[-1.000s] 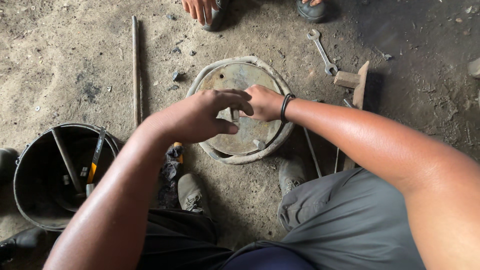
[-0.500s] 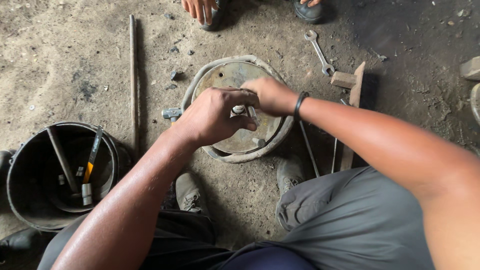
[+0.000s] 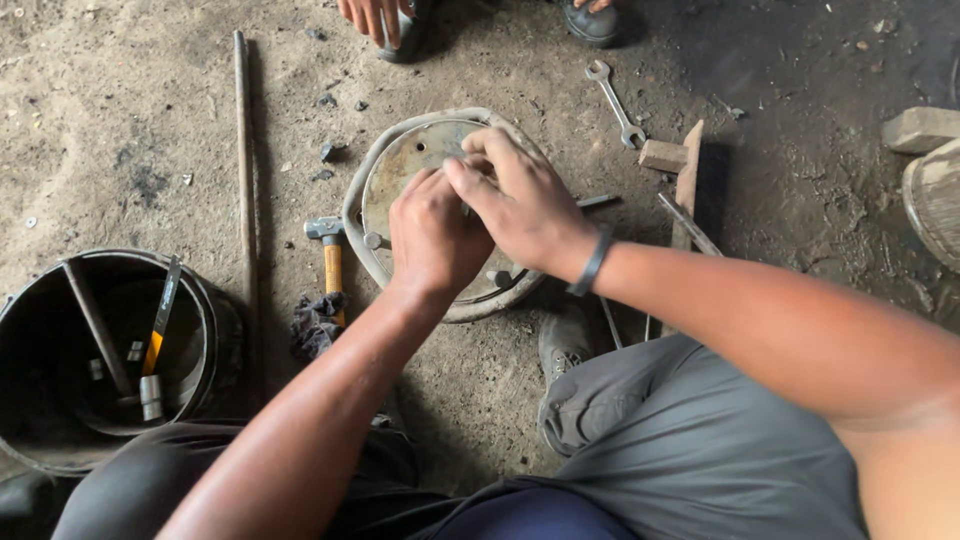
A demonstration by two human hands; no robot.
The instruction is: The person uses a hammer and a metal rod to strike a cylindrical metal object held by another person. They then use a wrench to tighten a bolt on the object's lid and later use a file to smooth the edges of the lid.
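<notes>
- Left hand [image 3: 435,240] and right hand [image 3: 520,200] meet over the middle of a round metal plate [image 3: 400,165], fingers curled tight together on something small at its centre; what they pinch is hidden, so I cannot tell whether either hand truly holds a piece.
- Right hand lies partly over the left; a dark band [image 3: 594,262] sits on the right wrist.
- The plate lies flat on the dirt floor [image 3: 120,130], centre of the scene, dull and rusty, with a raised rim; a small knob [image 3: 373,240] shows on its left edge.
- Just left of the plate: a hammer [image 3: 328,250] with an orange handle, head far, handle end resting on a dark rag [image 3: 313,325].
- Further left: a long thin metal rod [image 3: 245,180] lying near-to-far on the floor.
- Near left: a black bucket [image 3: 215,330] with tools standing inside, one with a yellow-orange handle [image 3: 160,320].
- Far right of the plate: a wrench [image 3: 615,103], then wooden blocks [image 3: 680,160].
- Far edge: another person's hand [image 3: 372,18] and a shoe [image 3: 590,20].
- Near side: the person's grey trousers [image 3: 690,440] and a worn shoe [image 3: 563,343].
</notes>
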